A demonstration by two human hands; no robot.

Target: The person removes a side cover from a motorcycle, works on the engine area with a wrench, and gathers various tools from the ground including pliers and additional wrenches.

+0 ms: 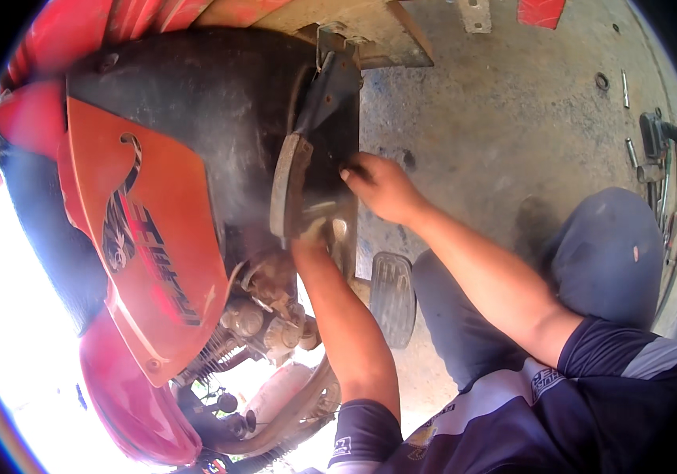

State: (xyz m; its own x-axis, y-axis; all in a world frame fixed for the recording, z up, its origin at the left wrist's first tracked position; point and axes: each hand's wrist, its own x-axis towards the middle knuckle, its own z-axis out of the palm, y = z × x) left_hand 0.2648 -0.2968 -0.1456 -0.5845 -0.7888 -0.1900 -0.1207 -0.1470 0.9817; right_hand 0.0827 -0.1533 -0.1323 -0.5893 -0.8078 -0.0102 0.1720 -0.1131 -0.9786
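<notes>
From head height, the fisheye looks steeply down at close range onto the vehicle (pixel 184 229) and the concrete floor (pixel 496 118).

open room is found above the grey concrete floor (pixel 496 110), right of the right hand (pixel 383 188). the left hand (pixel 319 231) is hemmed in leftward by a curved grey-brown bar (pixel 281 189); below, passage is narrowed by a black ribbed oblong pad (pixel 393 300).

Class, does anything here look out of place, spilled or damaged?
The black panel beside the orange cover has pale scuffs, suggesting wear. At upper right, a dark ring and metal rod lie loose on the stained floor. Whether the stains are spills is unclear.
</notes>
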